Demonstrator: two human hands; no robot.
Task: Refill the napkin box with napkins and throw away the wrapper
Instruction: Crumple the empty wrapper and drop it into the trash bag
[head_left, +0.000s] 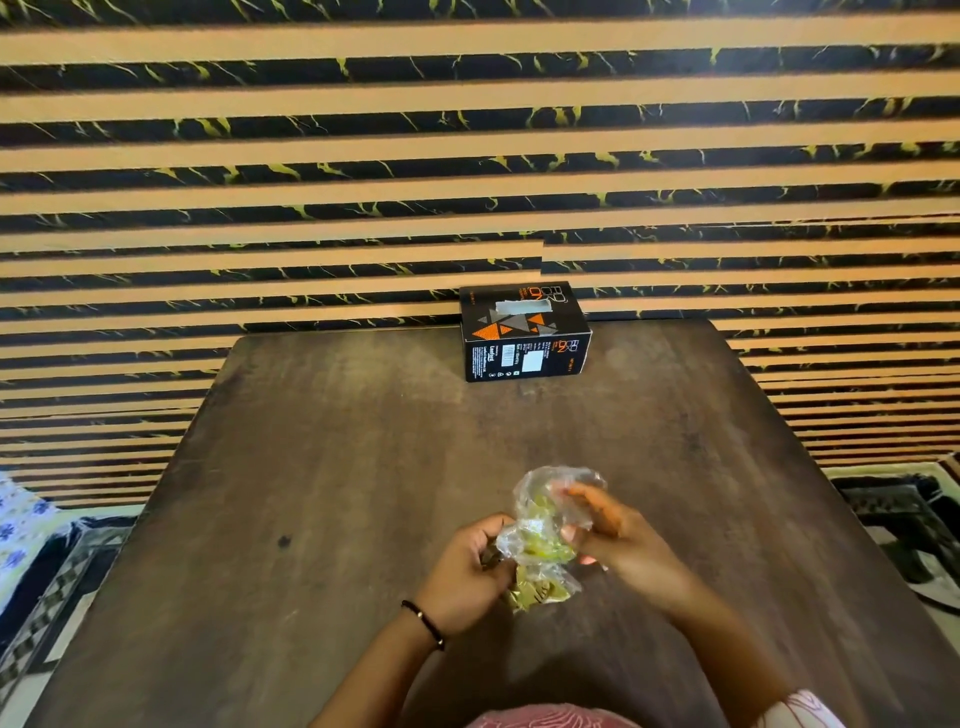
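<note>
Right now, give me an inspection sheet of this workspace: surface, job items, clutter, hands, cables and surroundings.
Surface: dark brown wooden table, worn, with a small dark spot near its left side.
Job's things: black cardboard napkin box with orange triangles stands at the far edge, slot up; crumpled clear plastic wrapper with yellow-green print is held above the table's near side.
Clutter: nothing seen.
Hands: left hand grips the wrapper's lower part; right hand pinches its upper part.
Cables: nothing seen.
Surroundings: striped black-and-tan wall behind; patterned fabric on both sides.
</note>
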